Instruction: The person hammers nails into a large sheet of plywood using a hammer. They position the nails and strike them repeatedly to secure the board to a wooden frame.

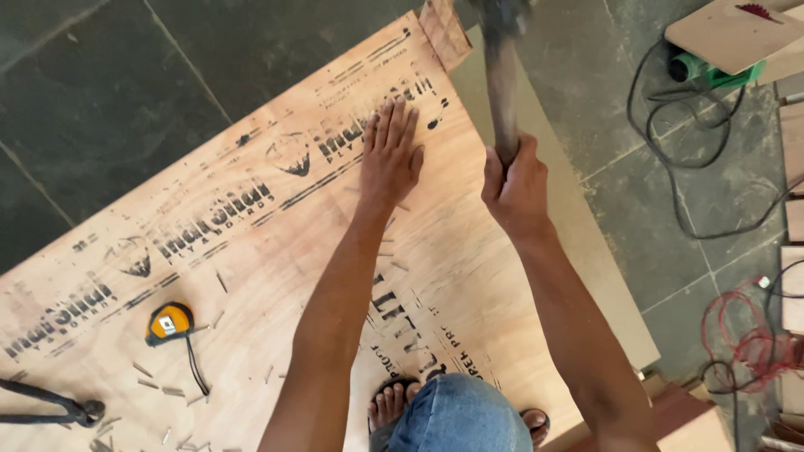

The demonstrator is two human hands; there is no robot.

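The right hand (517, 186) is closed tight around the wooden handle of a hammer (502, 79), its blurred head raised at the top edge. The left hand (389, 155) lies flat, fingers spread, on the plywood sheet (251, 251), holding nothing. A tape measure (168, 323) lies well apart.

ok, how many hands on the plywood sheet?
1. The left hand lies flat on the plywood sheet near its far edge; the right hand is raised, gripping a hammer.

Tan plywood sheet (251, 251) with black stamped lettering, orange-and-black tape measure (170, 323), red cable (745, 335), green tool (712, 74).
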